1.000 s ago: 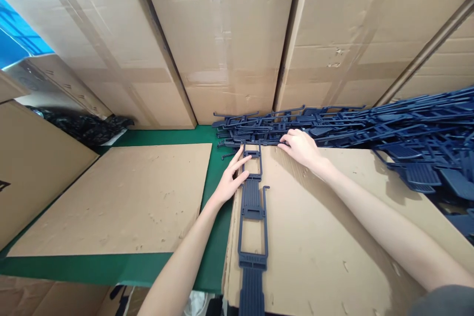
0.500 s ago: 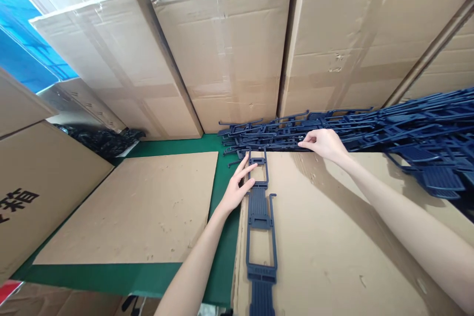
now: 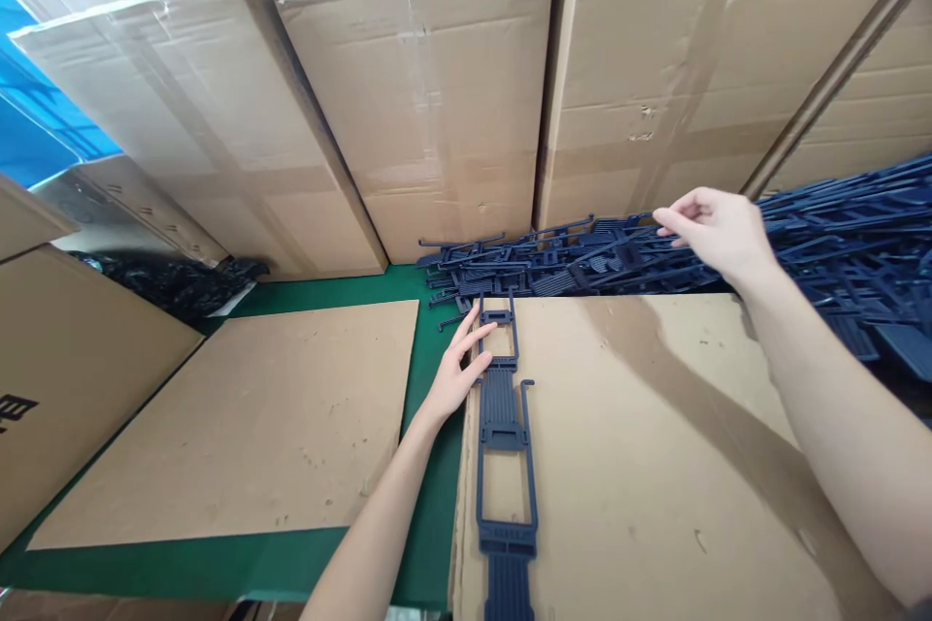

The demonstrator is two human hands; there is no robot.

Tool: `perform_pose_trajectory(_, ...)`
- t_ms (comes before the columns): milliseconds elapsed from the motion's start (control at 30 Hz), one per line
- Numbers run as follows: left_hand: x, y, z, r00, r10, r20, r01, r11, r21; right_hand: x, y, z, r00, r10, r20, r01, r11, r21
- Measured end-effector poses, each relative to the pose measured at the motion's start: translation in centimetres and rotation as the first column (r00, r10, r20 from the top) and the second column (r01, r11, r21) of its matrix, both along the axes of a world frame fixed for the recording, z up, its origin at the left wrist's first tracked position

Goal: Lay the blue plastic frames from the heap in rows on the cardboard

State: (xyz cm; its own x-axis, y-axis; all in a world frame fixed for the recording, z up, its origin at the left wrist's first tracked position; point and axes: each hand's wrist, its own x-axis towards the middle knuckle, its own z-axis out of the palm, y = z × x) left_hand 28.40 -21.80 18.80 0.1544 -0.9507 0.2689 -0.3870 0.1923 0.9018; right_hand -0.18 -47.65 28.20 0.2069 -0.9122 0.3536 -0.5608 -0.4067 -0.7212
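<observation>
Dark blue plastic frame pieces [image 3: 502, 432] lie end to end in a column along the left edge of a cardboard sheet [image 3: 626, 466]. My left hand [image 3: 457, 371] rests at the far end of this column, fingers stretched out and apart, with fingertips touching the upper frame. My right hand [image 3: 717, 231] is above the back of a tangled pile of similar dark blue pieces [image 3: 568, 267]. Its thumb and fingertips are pinched together near a thin rod of the pile. Whatever is between them, if anything, I cannot make out.
Tall taped cardboard boxes [image 3: 429, 107] stand in a row behind the pile. To the left, another flat cardboard sheet [image 3: 240, 427] lies on the green table surface [image 3: 429, 505]. A black plastic bag [image 3: 175, 286] sits at the back left, near a large carton [image 3: 80, 388].
My right hand has moved right and up over the pile, and pieces at the pile's right end have shifted. My left hand stays on the frame column. The view has turned slightly right.
</observation>
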Motion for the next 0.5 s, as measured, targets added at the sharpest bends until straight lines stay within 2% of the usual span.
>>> perform_pose_trajectory(100, 0.0, -0.1, 0.1, 1.0, -0.003, -0.006, 0.002, 1.0, -0.004, -1.0, 0.3, 1.1, 0.969, 0.024, 0.247, -0.036, 0.998, 0.045)
perform_pose_trajectory(200, 0.0, -0.1, 0.0, 1.0, -0.006, -0.015, 0.005, 1.0, -0.011, -1.4, 1.1, 2.5, 0.953, 0.072, 0.296, -0.045, 0.994, -0.096)
perform_pose_trajectory(267, 0.0, -0.2, 0.0, 1.0, -0.001, -0.016, 0.001, 1.0, -0.008, -1.6, 1.8, 3.4, 0.935, 0.169, 0.312, -0.101, 0.97, -0.222)
perform_pose_trajectory(333, 0.1, -0.2, -0.1, 1.0, 0.005, -0.015, -0.005, 1.0, -0.006, -1.6, 2.7, 4.1, 0.905, 0.277, 0.324, -0.193, 0.944, -0.269)
perform_pose_trajectory(400, 0.1, -0.3, -0.2, 1.0, 0.007, -0.014, -0.008, 1.0, -0.009, -1.3, 3.6, 4.5, 0.888, 0.359, 0.289, -0.31, 0.929, -0.203)
perform_pose_trajectory(467, 0.2, -0.3, -0.3, 1.0, 0.003, -0.014, -0.003, 1.0, -0.017, -0.6, 4.6, 4.7, 0.875, 0.445, 0.19, -0.446, 0.894, -0.039)
perform_pose_trajectory(500, 0.2, -0.3, -0.3, 1.0, 0.001, -0.014, -0.001, 1.0, -0.019, -0.1, 5.0, 4.6, 0.854, 0.498, 0.148, -0.51, 0.858, 0.058)
